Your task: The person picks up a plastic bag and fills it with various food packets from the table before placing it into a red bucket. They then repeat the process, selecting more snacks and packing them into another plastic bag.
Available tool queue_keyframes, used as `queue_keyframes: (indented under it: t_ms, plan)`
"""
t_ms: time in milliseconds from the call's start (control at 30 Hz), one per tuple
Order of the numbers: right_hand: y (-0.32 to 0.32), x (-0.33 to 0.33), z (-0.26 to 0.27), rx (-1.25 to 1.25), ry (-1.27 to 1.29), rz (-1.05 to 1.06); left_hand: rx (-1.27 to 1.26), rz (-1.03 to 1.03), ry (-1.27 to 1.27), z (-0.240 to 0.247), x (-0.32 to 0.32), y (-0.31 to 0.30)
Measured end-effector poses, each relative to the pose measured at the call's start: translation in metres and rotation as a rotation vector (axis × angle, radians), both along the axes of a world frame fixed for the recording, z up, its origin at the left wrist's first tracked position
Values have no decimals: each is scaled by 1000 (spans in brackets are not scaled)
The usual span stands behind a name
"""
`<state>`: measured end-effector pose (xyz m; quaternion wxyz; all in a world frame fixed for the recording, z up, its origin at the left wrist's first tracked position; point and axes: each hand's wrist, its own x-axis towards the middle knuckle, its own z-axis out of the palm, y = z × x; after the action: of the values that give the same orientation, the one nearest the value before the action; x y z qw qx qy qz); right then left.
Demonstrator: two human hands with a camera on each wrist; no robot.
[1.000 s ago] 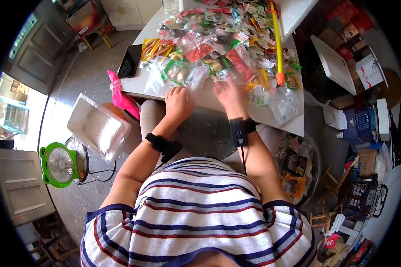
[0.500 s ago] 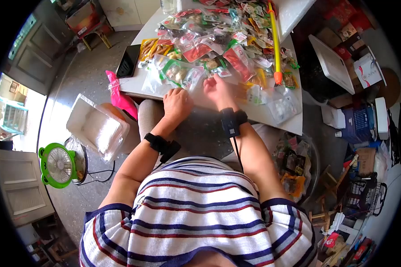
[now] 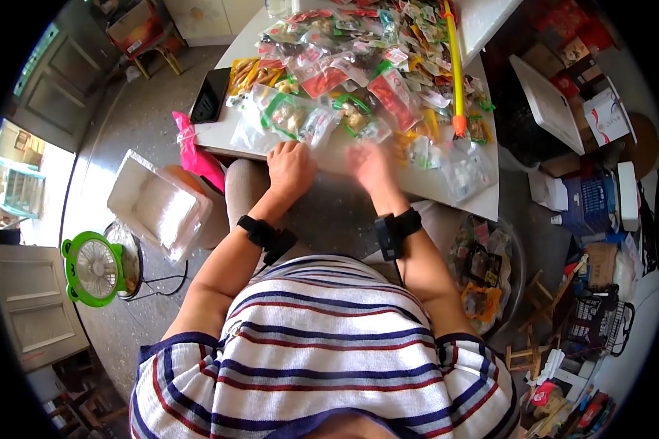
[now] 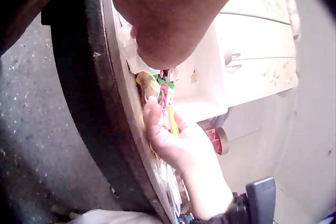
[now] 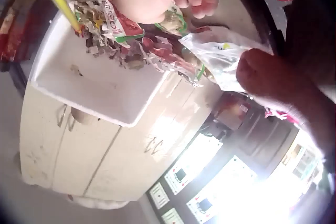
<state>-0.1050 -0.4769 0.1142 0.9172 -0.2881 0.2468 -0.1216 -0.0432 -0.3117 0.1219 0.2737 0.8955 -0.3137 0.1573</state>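
Observation:
At the near table edge, my left hand [image 3: 291, 172] has its fingers bent over the lower edge of a clear plastic bag [image 3: 252, 121] and pinches it. A green-trimmed packet [image 3: 289, 118] shows through the plastic. In the right wrist view, the left hand [image 5: 265, 74] meets that bag's [image 5: 223, 50] side. My right hand [image 3: 373, 167], blurred, is over the table edge, just short of another green-trimmed packet [image 3: 354, 115] with pale lumps inside. Thumb and fingers of the right hand [image 4: 173, 142] stand apart in the left wrist view, with nothing visible between them.
Many snack packets [image 3: 388, 44] heap across the table's far side. A yellow stick [image 3: 457, 73] with an orange tip lies along the right. A phone [image 3: 211, 95] rests at the left edge, a clear bag [image 3: 465, 172] at the right. Below are a foam box [image 3: 154, 205] and green fan [image 3: 95, 269].
The right hand drew left towards the left hand, then moved back right and nearer the table edge. The left hand stays in place at the bag.

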Motion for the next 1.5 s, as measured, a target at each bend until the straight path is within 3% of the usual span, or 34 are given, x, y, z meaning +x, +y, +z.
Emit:
queue_keyframes:
  t_ms: [167,267,367,467,633,767,967,1167,1367,1500]
  plan:
    - [-21,23,-10,179,51,32,-21,-4,38,8,-1,2]
    - [-16,28,-8,4,20,39,-110,-12,80,6,5,3]
    - [1,5,31,-469,-78,-132,-193,-59,131,11,7,3]
    - [5,-17,52,-451,-145,-163,-214,-74,184,14,8,2]
    - [8,-38,61,-252,-221,25,-221,-72,206,20,4,1]
    - [15,-33,39,-37,-194,93,-233,-79,206,19,6,2]
    - [12,-37,19,6,-23,121,-202,-51,132,23,4,3]
    - [14,-33,34,-139,109,131,-132,-52,88,23,0,0]
    - [27,-7,33,-13,-56,35,-13,-10,-26,29,-5,0]
    - [37,19,19,-17,-11,169,6,-24,-84,36,-5,0]
